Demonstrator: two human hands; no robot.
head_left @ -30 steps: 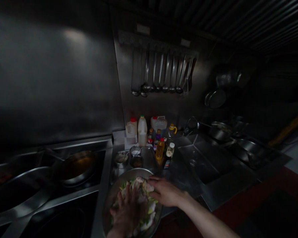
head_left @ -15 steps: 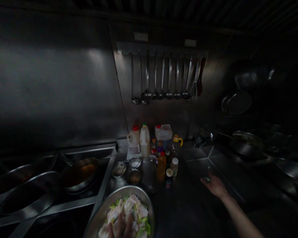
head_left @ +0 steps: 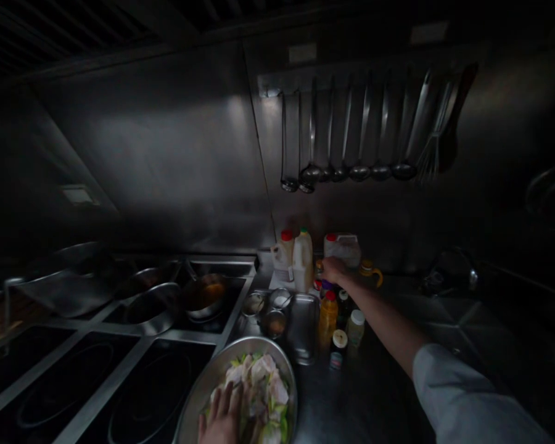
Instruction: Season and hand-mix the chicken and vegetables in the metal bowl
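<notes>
Head view: dim kitchen counter, landmark is the steel bowl [head_left: 277, 364] at the bottom centre.
Counts: two hands, one bowl, two white jugs behind the bowl, one squat white jug right of them, about six ladles [head_left: 351, 169] on the wall rail above; small bottles too dark to count exactly.
Left hand [head_left: 222, 419]: flat, fingers spread, lying on the pale meat and green vegetable mix [head_left: 259, 385] inside the bowl; grips nothing.
Right hand [head_left: 333, 269]: arm stretched far behind the bowl, in among the bottle cluster, fingers curled over small dark bottles [head_left: 326, 285]; whether it really grasps one, cannot tell.
Bottle cluster: behind and right of the bowl; orange bottle with red cap [head_left: 327, 314] nearest, white-capped jar just right of it.
Small containers: three round steel cups [head_left: 274, 322] and one rectangular tin [head_left: 303, 327] just behind the bowl.
Edges: bowl sits by the counter's left edge, beside the hob [head_left: 143, 382].
Open room: bare counter right of the bowl, under the forearm.
Pans: a frying pan [head_left: 203, 296] behind-left of the bowl, more pans beyond.
</notes>
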